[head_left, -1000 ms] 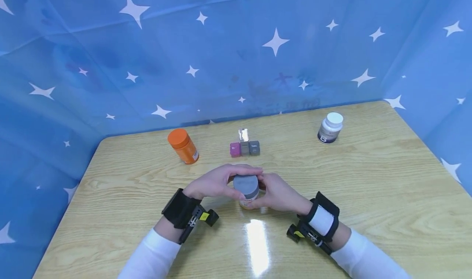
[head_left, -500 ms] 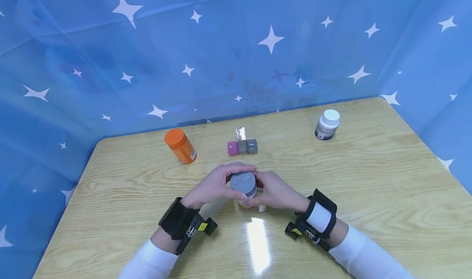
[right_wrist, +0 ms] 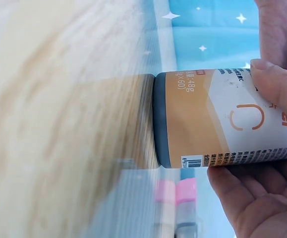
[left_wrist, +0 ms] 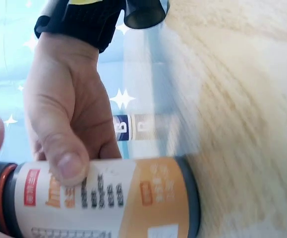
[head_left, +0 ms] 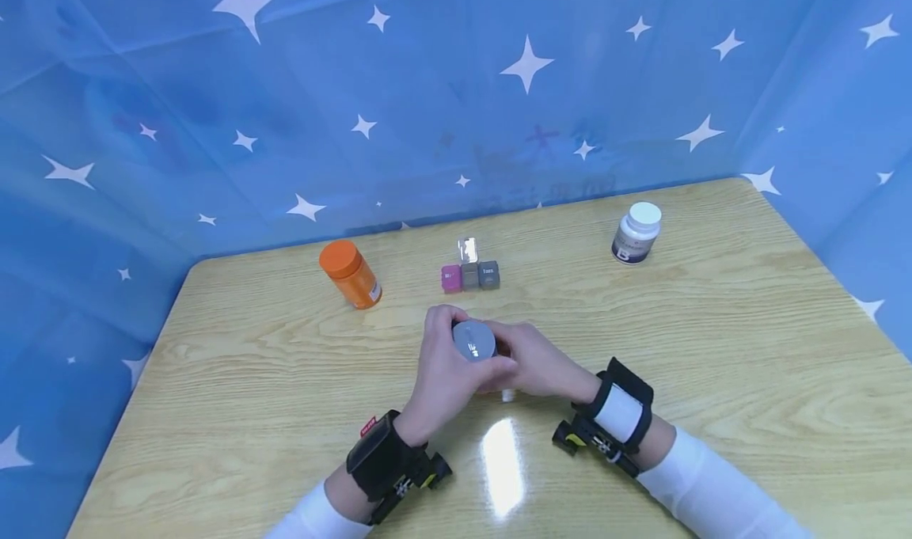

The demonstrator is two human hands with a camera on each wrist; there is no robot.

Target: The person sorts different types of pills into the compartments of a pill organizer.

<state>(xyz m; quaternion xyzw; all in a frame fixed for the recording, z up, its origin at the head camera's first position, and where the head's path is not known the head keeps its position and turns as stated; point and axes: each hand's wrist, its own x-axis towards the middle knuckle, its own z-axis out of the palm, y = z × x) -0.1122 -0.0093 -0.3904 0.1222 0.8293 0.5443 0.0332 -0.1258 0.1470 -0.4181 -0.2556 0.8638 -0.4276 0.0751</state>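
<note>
A supplement bottle [right_wrist: 198,119] with an orange-and-white label bearing a large C stands upright near the table's middle. Its grey cap [head_left: 473,340] faces up in the head view. My left hand [head_left: 445,369] curls round this cap, thumb on the near side and fingers on the far side. In the left wrist view a thin red ring [left_wrist: 4,198] shows between cap and body. Lower down, my right hand [head_left: 545,365] grips the bottle's body from the right. Its thumb [left_wrist: 70,167] lies on the label, and its fingers [right_wrist: 247,198] wrap the far side.
An orange bottle [head_left: 351,275] stands behind and left of my hands. Several small keycap-like blocks [head_left: 469,275], magenta and grey, plus a clear piece [head_left: 467,249], sit behind them. A white bottle [head_left: 637,233] stands back right. A star-patterned blue cloth [head_left: 399,111] hangs behind the table.
My left hand has turned about the cap, its wrist swinging right and nearer, its thumb sweeping round to the right. The right hand keeps its hold on the bottle.
</note>
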